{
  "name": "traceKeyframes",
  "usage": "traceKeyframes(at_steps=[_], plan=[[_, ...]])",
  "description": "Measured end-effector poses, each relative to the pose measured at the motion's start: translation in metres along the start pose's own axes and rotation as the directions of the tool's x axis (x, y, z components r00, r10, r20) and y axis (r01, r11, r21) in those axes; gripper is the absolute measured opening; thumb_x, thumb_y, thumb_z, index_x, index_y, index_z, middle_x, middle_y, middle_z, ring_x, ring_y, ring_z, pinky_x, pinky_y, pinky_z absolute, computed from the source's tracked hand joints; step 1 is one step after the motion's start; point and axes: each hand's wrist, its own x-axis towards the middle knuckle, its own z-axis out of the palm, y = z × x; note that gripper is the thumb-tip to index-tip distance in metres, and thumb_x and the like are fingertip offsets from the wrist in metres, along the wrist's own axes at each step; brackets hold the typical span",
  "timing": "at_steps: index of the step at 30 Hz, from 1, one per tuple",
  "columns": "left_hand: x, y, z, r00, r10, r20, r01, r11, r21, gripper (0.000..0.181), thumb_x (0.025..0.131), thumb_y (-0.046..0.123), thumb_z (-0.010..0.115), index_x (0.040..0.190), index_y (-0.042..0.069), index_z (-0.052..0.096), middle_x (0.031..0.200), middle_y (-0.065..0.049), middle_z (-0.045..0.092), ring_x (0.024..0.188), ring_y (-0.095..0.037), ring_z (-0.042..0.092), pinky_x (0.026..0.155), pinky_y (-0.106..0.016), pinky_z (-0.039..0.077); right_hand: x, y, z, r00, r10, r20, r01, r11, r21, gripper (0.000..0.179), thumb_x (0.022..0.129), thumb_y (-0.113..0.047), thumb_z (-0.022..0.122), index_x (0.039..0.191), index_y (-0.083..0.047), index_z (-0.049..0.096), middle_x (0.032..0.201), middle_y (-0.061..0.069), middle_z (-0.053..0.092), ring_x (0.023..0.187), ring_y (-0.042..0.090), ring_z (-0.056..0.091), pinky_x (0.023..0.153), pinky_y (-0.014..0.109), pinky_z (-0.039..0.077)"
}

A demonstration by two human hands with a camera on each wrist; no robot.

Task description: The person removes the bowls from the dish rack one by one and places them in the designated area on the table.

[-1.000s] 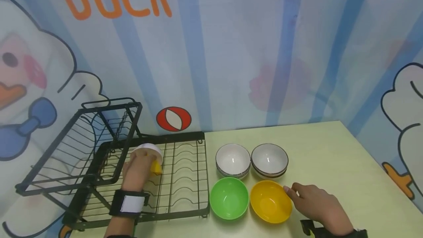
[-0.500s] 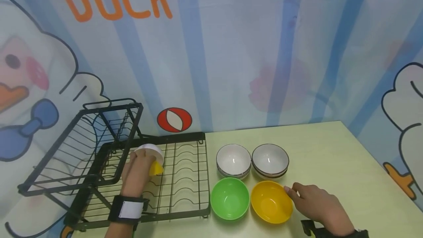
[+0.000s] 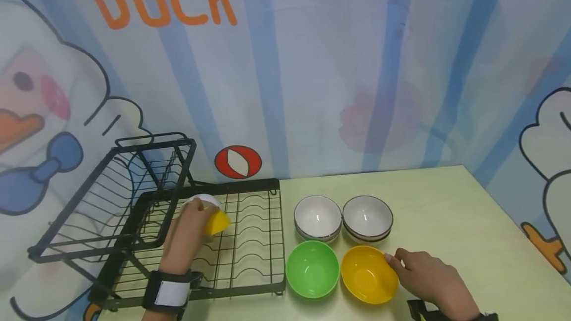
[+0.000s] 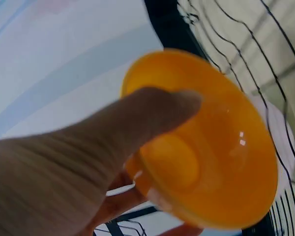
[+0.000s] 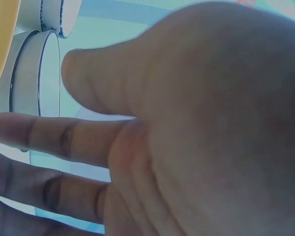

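Note:
My left hand (image 3: pixel 189 229) grips a yellow bowl (image 3: pixel 217 222) above the dish rack, thumb inside it and fingers around its outside, as the left wrist view (image 4: pixel 216 162) shows. Behind that hand a white bowl (image 3: pixel 206 199) is partly hidden at the rack's back. On the table, my right hand (image 3: pixel 430 279) is beside the right rim of a second yellow bowl (image 3: pixel 369 274). Its fingers (image 5: pixel 83 140) extend loosely and hold nothing; whether they touch the bowl cannot be told. A green bowl (image 3: pixel 312 269) stands left of this yellow one.
The black wire dish rack (image 3: pixel 250 289) covers the table's left side, its raised upper tier (image 3: pixel 93 251) standing left of my left forearm. Two stacks of white bowls, left (image 3: pixel 317 216) and right (image 3: pixel 368 216), stand behind the coloured bowls. A printed curtain (image 3: pixel 312 63) hangs behind the table.
My left hand has drawn slightly back from the white bowl, and the yellow bowl in it has shifted right and tilted into fuller view. The right hand stays in place.

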Motion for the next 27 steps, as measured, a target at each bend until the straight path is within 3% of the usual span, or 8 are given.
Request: traceKeyframes(at_steps=[5,11,20,27], plan=[[0.001,0.013,-0.006,0.997,0.038,0.067,-0.030,0.993,-0.113,0.060,0.063,0.014,0.093,0.119,0.015,0.070,0.105,-0.011,0.062,0.093,-0.025,0.058,0.073,-0.046,0.060,-0.002,0.000,0.001,1.000,0.003,-0.002,-0.003,1.000,0.009,0.061,0.102,-0.054,0.040,0.124,0.000,0.061,0.099,0.007,0.070,0.080,0.021,0.058,0.069,0.047,0.055],[0.002,0.024,-0.013,0.988,0.054,0.142,-0.033,0.988,-0.150,0.061,0.068,0.023,0.091,0.124,0.019,0.068,0.103,-0.006,0.061,0.090,-0.020,0.057,0.071,-0.042,0.059,-0.003,-0.005,0.001,0.998,-0.039,-0.056,0.042,0.998,0.048,0.042,0.103,-0.046,0.044,0.111,-0.008,0.060,0.076,0.000,0.058,0.071,0.018,0.052,0.060,0.034,0.045],[0.001,0.034,-0.015,0.986,0.076,0.148,-0.051,0.985,-0.168,0.065,0.072,0.032,0.088,0.131,0.020,0.062,0.109,-0.007,0.059,0.090,-0.019,0.057,0.064,-0.038,0.058,-0.003,-0.010,-0.001,0.993,-0.061,-0.103,0.068,0.996,0.062,0.032,0.103,-0.038,0.048,0.108,-0.009,0.059,0.070,0.001,0.054,0.066,0.017,0.051,0.057,0.031,0.042],[-0.001,0.045,-0.018,0.988,0.107,0.114,-0.081,0.973,-0.215,0.067,0.074,0.032,0.086,0.134,0.017,0.059,0.115,-0.012,0.059,0.090,-0.021,0.057,0.066,-0.034,0.059,-0.002,-0.016,-0.003,0.991,-0.057,-0.118,0.064,0.996,0.054,0.037,0.103,-0.037,0.049,0.116,-0.005,0.059,0.075,0.000,0.059,0.066,0.016,0.052,0.055,0.030,0.046]])
